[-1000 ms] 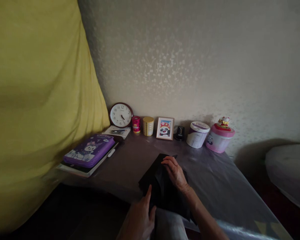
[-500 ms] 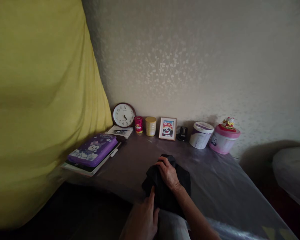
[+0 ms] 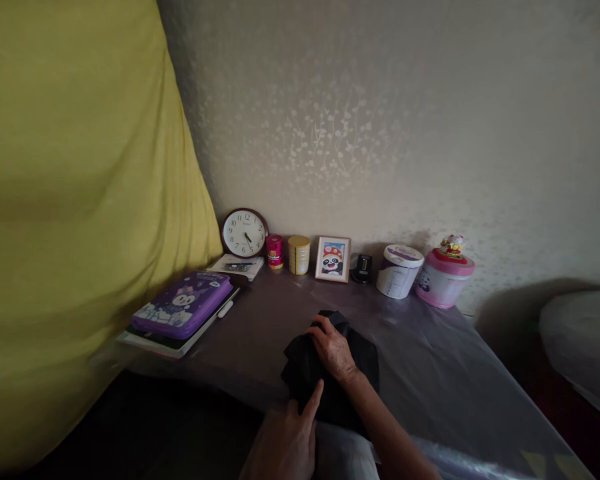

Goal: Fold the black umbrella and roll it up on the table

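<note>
A crumpled bundle of black cloth lies near the front edge of the table; what kind of item it is, I cannot make out. My right hand rests on top of it, fingers bent over its upper left part and gripping the fabric. Below and to the left, my left hand has its index finger stretched along the lower left of the cloth. The left hand's other fingers are partly hidden and in shadow.
On the table, a purple case lies on a book at left. Along the wall stand a clock, pink can, yellow-lidded can, panda picture frame, white tub and pink tub. A yellow curtain hangs left.
My left index finger has shifted to the right across the lower part of the cloth. My right hand keeps its place on it. The view has moved slightly.
</note>
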The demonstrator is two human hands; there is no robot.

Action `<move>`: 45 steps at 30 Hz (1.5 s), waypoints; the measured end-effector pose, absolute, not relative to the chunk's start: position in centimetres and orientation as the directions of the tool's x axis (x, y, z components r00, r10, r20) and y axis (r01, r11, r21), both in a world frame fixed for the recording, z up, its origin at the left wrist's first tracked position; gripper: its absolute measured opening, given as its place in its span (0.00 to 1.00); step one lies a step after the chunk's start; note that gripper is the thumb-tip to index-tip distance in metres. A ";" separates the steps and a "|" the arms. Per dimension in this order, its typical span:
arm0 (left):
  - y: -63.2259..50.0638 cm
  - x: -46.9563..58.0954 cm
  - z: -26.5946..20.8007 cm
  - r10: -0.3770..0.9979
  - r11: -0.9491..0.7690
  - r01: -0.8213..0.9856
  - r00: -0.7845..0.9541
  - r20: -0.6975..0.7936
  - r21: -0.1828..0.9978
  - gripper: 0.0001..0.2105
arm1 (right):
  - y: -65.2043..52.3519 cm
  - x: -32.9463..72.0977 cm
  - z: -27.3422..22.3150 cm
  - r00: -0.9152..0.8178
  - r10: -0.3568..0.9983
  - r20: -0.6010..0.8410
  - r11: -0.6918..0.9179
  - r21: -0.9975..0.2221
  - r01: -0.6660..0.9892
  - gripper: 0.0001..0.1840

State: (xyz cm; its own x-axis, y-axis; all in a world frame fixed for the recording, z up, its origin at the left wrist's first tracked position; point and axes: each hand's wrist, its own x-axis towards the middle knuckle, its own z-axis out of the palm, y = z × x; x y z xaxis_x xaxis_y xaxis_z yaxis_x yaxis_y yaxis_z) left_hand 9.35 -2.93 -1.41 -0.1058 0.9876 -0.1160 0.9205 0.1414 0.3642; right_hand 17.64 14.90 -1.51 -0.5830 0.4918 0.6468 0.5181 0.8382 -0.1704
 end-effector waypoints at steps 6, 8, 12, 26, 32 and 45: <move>-2.9 9.4 -2.2 0.993 0.114 0.925 -0.102 -0.053 0.361 0.29 | 14.2 18.4 -1.0 -0.591 0.497 0.636 0.851 -0.223 0.476 0.13; -2.9 9.4 -2.3 0.993 0.117 0.924 -0.107 -0.047 0.363 0.29 | 13.5 19.2 -1.0 -0.568 0.496 0.657 0.856 -0.261 0.446 0.15; -2.9 9.3 -2.7 0.994 0.111 0.926 -0.111 -0.020 0.362 0.28 | 12.2 21.5 -1.7 -0.499 0.487 0.716 0.865 -0.317 0.389 0.10; -2.8 9.1 -2.9 0.991 0.131 0.907 -0.117 -0.058 0.401 0.29 | 18.9 21.6 -3.4 -0.561 0.498 0.661 0.854 -0.261 0.451 0.16; -2.8 9.0 -2.2 0.988 0.150 0.899 -0.123 -0.091 0.411 0.29 | 19.8 21.7 -2.3 -0.420 0.578 0.700 0.769 -0.295 0.567 0.18; -2.8 9.0 -2.0 0.983 0.177 0.896 -0.141 -0.118 0.408 0.29 | 17.2 19.5 -1.3 -0.542 0.535 0.648 0.817 -0.232 0.528 0.16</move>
